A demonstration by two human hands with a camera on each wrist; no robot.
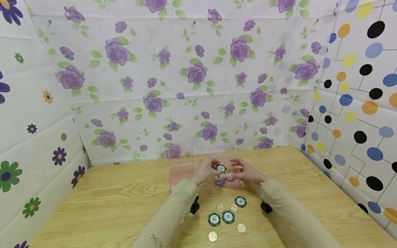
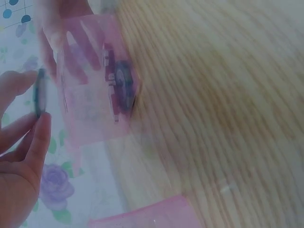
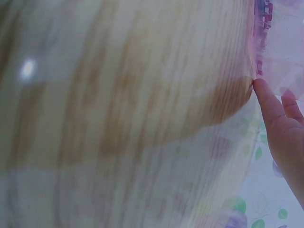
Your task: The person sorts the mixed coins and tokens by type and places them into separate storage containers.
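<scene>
Between the thumb and fingertips of my left hand (image 1: 204, 170) is a green-edged poker chip (image 1: 221, 168). The hand hovers over a clear pink box (image 1: 227, 184), whose lid (image 1: 221, 149) stands raised at the back. In the left wrist view, the chip (image 2: 41, 93) appears edge-on above the box's opening. Red-and-white chips (image 2: 113, 97) and a dark chip (image 2: 124, 84) lie inside, low down. My right hand (image 1: 247, 172) holds the same box by its right side. Through the pink wall its fingers show; in the right wrist view one fingertip (image 3: 259, 84) touches the box.
Another pink box (image 1: 180, 172) stands open to the left. In front, several green chips (image 1: 228, 217) and gold coins (image 1: 241, 228) lie on the wooden table (image 1: 118, 203). Patterned cloth (image 1: 173, 75) hangs behind and along both sides.
</scene>
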